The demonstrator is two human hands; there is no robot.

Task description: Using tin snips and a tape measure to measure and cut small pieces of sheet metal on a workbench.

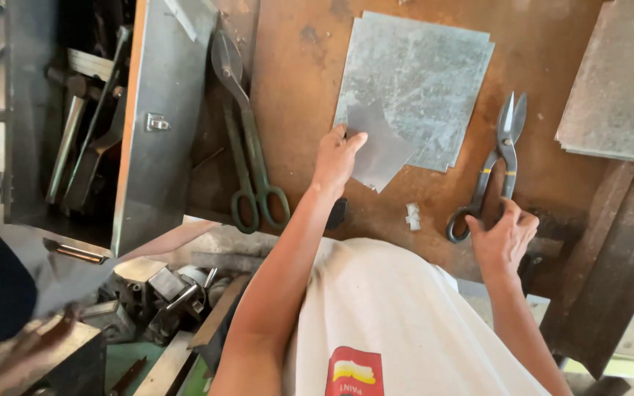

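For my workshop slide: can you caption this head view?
Left hand on a small metal sheet, right hand at the snips on a brown bench.

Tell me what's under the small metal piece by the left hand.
The small metal piece overlaps the lower left corner of the metal sheets and the brown bench. The left hand touches its edge. That corner of the sheets is hidden.
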